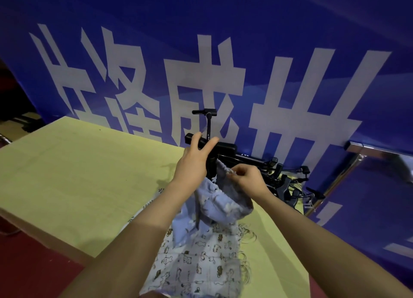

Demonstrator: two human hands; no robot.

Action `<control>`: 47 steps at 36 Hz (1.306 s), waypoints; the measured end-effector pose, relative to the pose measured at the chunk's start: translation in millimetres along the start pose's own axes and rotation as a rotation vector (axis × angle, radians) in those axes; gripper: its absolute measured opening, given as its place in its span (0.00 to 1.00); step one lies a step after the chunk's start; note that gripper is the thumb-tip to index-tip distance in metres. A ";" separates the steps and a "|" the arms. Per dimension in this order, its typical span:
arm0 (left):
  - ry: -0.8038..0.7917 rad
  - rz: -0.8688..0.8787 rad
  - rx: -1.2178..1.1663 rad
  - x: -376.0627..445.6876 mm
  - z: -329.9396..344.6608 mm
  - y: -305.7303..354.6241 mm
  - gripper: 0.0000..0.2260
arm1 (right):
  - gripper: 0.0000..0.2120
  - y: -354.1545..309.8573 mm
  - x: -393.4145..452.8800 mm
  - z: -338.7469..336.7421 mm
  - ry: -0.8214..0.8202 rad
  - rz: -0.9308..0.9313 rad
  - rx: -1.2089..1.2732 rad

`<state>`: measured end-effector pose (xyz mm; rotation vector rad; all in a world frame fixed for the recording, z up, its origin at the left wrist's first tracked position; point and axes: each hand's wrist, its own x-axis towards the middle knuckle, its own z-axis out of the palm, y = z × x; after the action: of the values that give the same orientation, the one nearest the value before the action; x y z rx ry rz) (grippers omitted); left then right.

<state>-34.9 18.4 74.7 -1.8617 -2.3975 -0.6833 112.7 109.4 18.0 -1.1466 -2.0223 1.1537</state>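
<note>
A black clip hanger (225, 147) is held upright above the far part of the table by the left hand (194, 163), whose thumb and fingers are closed round the left half of its bar; the hook is seen standing up behind the fingers. A light blue garment (214, 205) is hung from the hanger just under that hand, and its lower part is bunched on the table. Its gathered waistband is pinched between the thumb and fingertips of the right hand (248, 181), just right of the hanger's stem; whether a clip is closed on the cloth cannot be told

The table (78, 174) is topped by a plain pale yellow surface, seen at an angle, with its near edge running down the left. A white printed cloth (201, 266) with small brown animal figures is spread on it, beneath the garment and between the two forearms. A pile of black hangers (286, 181) is heaped at the table's far right corner, close behind the right hand

The back of the room is filled by a blue banner (223, 25) printed with large white Chinese characters, set right against the table's far edge. A chrome rail (335, 179) is seen slanting at the right, in front of the banner's lower part. A dark red floor (33, 264) is shown at the lower left, below the table's edge, and the whole room is dimly lit
</note>
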 end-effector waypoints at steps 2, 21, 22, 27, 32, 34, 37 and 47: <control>0.009 0.004 -0.033 1.0 1.2 1.0 0.37 | 0.07 0.1 1.0 -2.3 0.026 0.022 0.018; 0.136 -0.088 -0.129 1.2 -6.0 17.4 0.23 | 0.03 -64.7 10.3 -37.5 0.229 -0.200 0.227; 0.155 -0.073 -0.123 1.4 -6.2 18.2 0.24 | 0.03 -70.3 11.2 -38.9 0.247 -0.232 0.237; 0.198 -0.061 -0.086 6.0 -10.6 19.3 0.24 | 0.06 -106.9 18.5 -46.7 0.263 -0.410 0.261; 0.202 -0.094 -0.154 12.9 -23.9 24.2 0.10 | 0.01 -128.1 21.5 -45.7 0.258 -0.536 0.078; 0.192 -0.082 -0.180 14.2 -28.8 24.5 0.08 | 0.03 -137.7 21.4 -46.5 0.262 -0.570 0.013; 0.181 -0.053 -0.246 18.3 -37.3 23.7 0.07 | 0.06 -152.4 21.4 -50.3 0.269 -0.632 -0.114; -0.020 0.008 -0.259 34.3 -60.1 27.2 0.08 | 0.06 -166.2 28.5 -52.2 0.414 -0.604 -0.068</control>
<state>-33.8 33.4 147.4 -1.9740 -2.4119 -1.0237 71.1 110.6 189.5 -0.6507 -1.8867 0.5012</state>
